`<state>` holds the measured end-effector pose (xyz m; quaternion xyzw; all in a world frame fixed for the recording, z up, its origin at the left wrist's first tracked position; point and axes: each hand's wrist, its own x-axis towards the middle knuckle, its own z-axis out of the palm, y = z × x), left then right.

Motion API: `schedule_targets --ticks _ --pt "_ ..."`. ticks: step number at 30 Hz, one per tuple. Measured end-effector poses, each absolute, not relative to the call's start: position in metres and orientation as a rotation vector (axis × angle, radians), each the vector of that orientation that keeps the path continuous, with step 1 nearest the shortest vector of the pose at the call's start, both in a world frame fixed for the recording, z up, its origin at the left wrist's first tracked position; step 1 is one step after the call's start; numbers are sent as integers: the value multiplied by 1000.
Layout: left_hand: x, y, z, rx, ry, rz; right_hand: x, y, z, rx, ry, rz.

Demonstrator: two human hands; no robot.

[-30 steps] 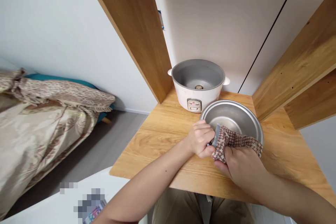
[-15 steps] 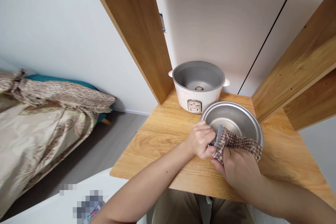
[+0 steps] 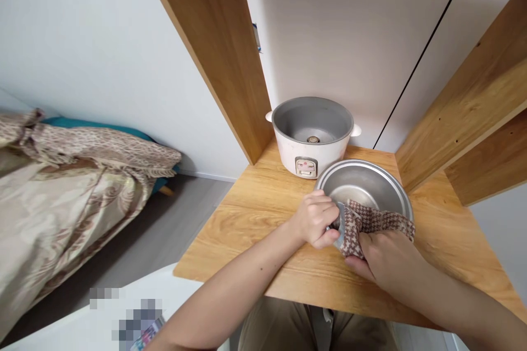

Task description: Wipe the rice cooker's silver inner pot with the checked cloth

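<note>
A round metal inner pot (image 3: 370,184) sits on the wooden tabletop (image 3: 263,203), just in front of a white rice cooker body (image 3: 313,134) that stands open and empty. My left hand (image 3: 316,218) grips the pot's near-left rim. My right hand (image 3: 387,260) presses a brown-and-white houndstooth cloth (image 3: 373,221) over the pot's near rim, the cloth draped partly inside the pot. The near part of the pot is hidden by both hands and the cloth.
Wooden shelf panels rise at the left (image 3: 214,49) and right (image 3: 465,98) of the tabletop, with a white wall behind. A bed with a patterned cover (image 3: 69,186) lies at the left across grey floor. A white surface (image 3: 123,312) sits at the bottom left.
My right hand and the cloth have slid slightly right along the pot's near rim. My left hand has kept its grip on the rim.
</note>
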<state>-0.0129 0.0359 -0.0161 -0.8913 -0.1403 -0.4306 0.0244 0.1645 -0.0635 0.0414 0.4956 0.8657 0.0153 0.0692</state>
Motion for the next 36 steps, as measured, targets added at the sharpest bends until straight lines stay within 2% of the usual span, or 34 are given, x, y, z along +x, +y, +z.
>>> schedule_targets --ticks 6,10,14,17,22,30,36 --pt "-16 34 -14 -2806 -505 -1185 164 -63 42 1519 2584 57" --pt "-14 20 16 -3081 -470 -582 164 -62 44 1524 2591 23" --pt "1 4 54 -3192 -773 84 163 -62 45 1557 2580 -14" --pt "11 5 65 -3211 -792 393 162 -62 43 1595 2591 -39" --pt "14 20 60 -3213 -709 335 164 -61 39 1619 2621 -46" --pt "9 24 54 -3229 -654 199 184 -57 41 1409 2726 -97" --pt "14 22 54 -3207 -696 238 157 -69 32 1705 2579 -31"
